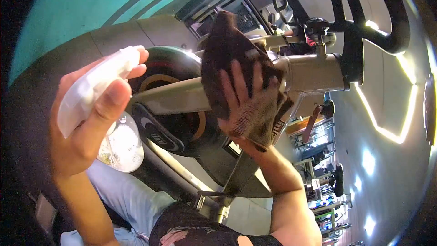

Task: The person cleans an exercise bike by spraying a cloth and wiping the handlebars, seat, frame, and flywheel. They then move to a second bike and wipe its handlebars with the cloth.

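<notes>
My left hand (86, 123) is wrapped around the white head (98, 79) of a spray bottle. Below it shows the clear, rounded body of the spray bottle (122, 148). A dark brown cloth (227, 36) is bunched under my right hand (243, 95), which presses it against the beige frame of an exercise bike (177, 96). My right fingers lie spread over the cloth, and part of it is folded over the back of the hand. The frame surface under the cloth is hidden.
Black handlebars (396, 32) and an adjusting knob (317, 26) rise from the bike at the upper right. A round black flywheel cover (173, 139) sits between my hands. A teal wall (82, 23) stands behind. Other gym machines (325, 187) line the right, below lit ceiling lamps.
</notes>
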`<state>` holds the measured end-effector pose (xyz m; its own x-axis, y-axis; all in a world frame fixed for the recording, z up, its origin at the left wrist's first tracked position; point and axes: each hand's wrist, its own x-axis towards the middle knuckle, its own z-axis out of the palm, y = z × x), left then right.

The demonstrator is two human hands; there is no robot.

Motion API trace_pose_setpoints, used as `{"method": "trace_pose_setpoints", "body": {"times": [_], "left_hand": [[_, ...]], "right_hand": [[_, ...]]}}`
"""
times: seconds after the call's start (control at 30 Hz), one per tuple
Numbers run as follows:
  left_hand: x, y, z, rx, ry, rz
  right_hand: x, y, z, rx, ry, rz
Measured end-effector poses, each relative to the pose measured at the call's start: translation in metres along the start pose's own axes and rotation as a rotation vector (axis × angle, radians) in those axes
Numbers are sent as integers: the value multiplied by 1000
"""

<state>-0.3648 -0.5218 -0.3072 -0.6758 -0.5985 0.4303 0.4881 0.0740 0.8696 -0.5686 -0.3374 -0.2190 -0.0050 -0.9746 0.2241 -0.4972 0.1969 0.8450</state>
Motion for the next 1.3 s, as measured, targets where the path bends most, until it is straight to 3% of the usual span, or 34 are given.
{"method": "trace_pose_setpoints", "body": {"times": [0.13, 0.27, 0.3, 0.37, 0.4, 0.5, 0.57, 0.63, 0.73, 0.8, 1.07, 1.13, 1.23, 1.3], "left_hand": [[-1, -1, 1, 76, 39, 59], [-3, 1, 7, 115, 28, 60], [-3, 1, 10, 121, 27, 57], [-2, 0, 14, 124, -3, 44], [-1, 0, 15, 124, -6, 41], [3, -6, 23, 102, 13, 45], [1, -2, 26, 113, 29, 31], [3, -1, 29, 124, 31, 16], [4, -5, 28, 175, -15, 42], [5, -4, 33, 148, -24, 44], [-4, -24, 30, 176, -36, -45], [-7, -25, 18, 141, -55, -57], [-5, -22, -15, 113, -129, -106], [10, -15, -36, -194, -305, -132]], "right_hand": [[-107, 0, 52, 152, 67, 114], [-177, 5, 63, 145, 91, 180], [-182, 7, 59, 246, 168, 329], [-183, 17, 50, 599, 588, 950], [-178, 31, 37, 610, 832, 1133], [-146, 89, -16, 288, 1275, 1125], [-116, 111, -35, 87, 1332, 956], [-86, 127, -37, -69, 1174, 708], [-31, 137, -5, -99, 756, 275], [-5, 133, 24, -45, 608, 143], [-83, 56, 48, 382, 523, 317], [-133, 30, 50, 259, 201, 412], [-221, -9, 66, 236, 21, 361], [-271, -32, 89, 237, -17, 363]]}}
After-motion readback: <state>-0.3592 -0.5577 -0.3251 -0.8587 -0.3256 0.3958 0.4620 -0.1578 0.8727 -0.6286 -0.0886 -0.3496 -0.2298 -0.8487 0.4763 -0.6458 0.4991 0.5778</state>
